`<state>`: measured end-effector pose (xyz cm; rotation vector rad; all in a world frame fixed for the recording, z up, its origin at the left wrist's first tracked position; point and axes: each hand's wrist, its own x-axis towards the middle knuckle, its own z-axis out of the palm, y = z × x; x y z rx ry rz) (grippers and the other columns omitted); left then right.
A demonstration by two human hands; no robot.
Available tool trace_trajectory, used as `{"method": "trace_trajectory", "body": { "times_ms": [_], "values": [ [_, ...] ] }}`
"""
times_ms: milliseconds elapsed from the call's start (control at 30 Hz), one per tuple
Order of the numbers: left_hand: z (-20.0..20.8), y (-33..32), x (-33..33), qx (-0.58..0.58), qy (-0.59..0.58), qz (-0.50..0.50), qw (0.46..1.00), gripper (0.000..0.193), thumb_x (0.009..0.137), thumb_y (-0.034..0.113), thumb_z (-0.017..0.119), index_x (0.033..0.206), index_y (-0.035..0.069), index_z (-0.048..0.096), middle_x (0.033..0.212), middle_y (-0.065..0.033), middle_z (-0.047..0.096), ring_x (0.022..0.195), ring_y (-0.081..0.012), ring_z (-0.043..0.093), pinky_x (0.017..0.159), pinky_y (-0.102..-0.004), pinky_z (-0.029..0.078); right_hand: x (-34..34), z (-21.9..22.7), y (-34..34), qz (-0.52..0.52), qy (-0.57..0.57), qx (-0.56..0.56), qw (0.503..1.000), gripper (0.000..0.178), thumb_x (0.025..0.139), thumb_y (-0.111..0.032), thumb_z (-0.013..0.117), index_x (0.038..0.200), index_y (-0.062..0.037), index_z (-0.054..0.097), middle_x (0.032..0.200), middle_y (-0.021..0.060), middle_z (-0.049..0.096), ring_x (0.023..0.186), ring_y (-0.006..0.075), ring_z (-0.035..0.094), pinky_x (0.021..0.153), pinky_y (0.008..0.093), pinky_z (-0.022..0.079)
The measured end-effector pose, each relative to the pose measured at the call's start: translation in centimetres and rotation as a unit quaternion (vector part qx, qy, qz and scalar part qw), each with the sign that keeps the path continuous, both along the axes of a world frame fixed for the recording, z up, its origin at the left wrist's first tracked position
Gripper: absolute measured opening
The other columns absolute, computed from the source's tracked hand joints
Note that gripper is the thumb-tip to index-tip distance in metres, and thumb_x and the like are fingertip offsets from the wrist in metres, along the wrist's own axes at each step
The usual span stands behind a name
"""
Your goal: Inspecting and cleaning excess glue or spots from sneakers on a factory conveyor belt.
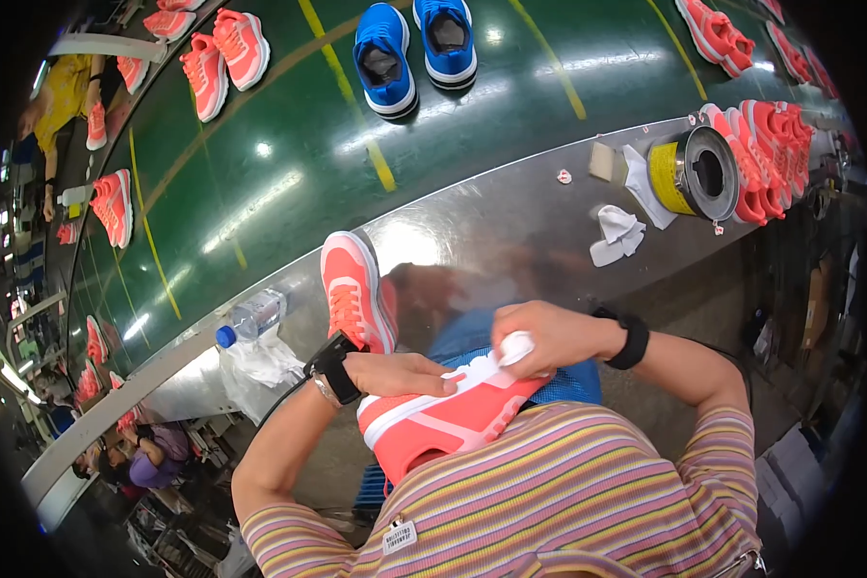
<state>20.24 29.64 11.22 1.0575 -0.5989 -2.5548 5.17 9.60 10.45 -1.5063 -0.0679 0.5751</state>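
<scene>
A coral sneaker (416,424) with a white sole lies on its side close against my body. My left hand (403,374) is closed on it, the thumb lying along the sole's edge. In my right hand (549,329) a small wad of white cloth (516,348) is pinched and pressed to the white sole near one end of the sneaker. Another coral sneaker (348,275) rests on the metal ledge (472,231), just beyond my left hand. My left palm and the right fingertips are partly hidden.
A green conveyor belt (289,144) carries blue sneakers (382,60) and several coral ones. On the ledge are a clear bottle (257,314), crumpled plastic (260,361), white rags (617,236), a round tin (689,175) and a row of coral sneakers (761,159). Other people sit farther left.
</scene>
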Motion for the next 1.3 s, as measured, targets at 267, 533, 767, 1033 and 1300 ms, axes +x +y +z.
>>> {"method": "trace_trajectory", "body": {
  "times_ms": [267,533,767,1033,1300],
  "values": [
    [-0.2,0.0,-0.4,-0.002,-0.020,-0.019,1.000,0.054,0.093,0.038,0.043,0.131,0.000,0.038,0.120,-0.0082,0.052,0.107,-0.0125,0.049,0.092,-0.0267,0.039,-0.5,0.4,-0.4,-0.010,0.020,0.021,1.000,0.018,0.065,-0.010,0.067,0.080,-0.0024,0.060,0.081,0.0068,0.053,0.072,0.0168,0.056,0.062,0.0269,0.045],
    [-0.1,-0.6,-0.6,-0.023,-0.032,-0.028,0.999,0.053,0.093,0.037,0.043,0.130,0.000,0.040,0.117,-0.0086,0.054,0.105,-0.0122,0.049,0.090,-0.0267,0.040,-1.0,0.5,-0.5,-0.057,0.025,0.014,0.998,0.021,0.062,-0.016,0.067,0.077,-0.0024,0.060,0.076,0.0094,0.058,0.069,0.0197,0.057,0.062,0.0284,0.045],
    [0.2,-0.8,-0.4,-0.032,-0.024,-0.022,0.999,0.054,0.093,0.038,0.043,0.131,0.000,0.038,0.118,-0.0084,0.054,0.105,-0.0122,0.050,0.090,-0.0266,0.040,-1.7,0.7,-0.7,-0.071,0.096,0.011,0.993,0.021,0.063,-0.015,0.068,0.076,-0.0012,0.059,0.077,0.0086,0.056,0.066,0.0180,0.055,0.059,0.0278,0.044],
    [-0.7,1.4,-0.3,-0.009,-0.018,0.067,0.998,0.068,0.087,0.048,0.048,0.130,-0.004,0.038,0.128,-0.0161,0.045,0.117,-0.0191,0.043,0.098,-0.0285,0.033,-3.2,0.6,-1.6,-0.100,0.163,0.007,0.982,0.017,0.067,-0.011,0.068,0.078,-0.0020,0.060,0.079,0.0057,0.058,0.072,0.0137,0.057,0.063,0.0252,0.045],
    [2.3,6.3,-0.4,0.010,-0.071,0.334,0.940,0.069,0.079,0.041,0.061,0.130,-0.002,0.040,0.134,-0.0141,0.040,0.121,-0.0209,0.039,0.102,-0.0322,0.029,-2.8,1.1,-1.2,-0.112,0.075,0.000,0.991,0.016,0.068,-0.010,0.072,0.082,-0.0066,0.067,0.078,0.0030,0.054,0.078,0.0133,0.052,0.070,0.0251,0.040]
  ]
}}
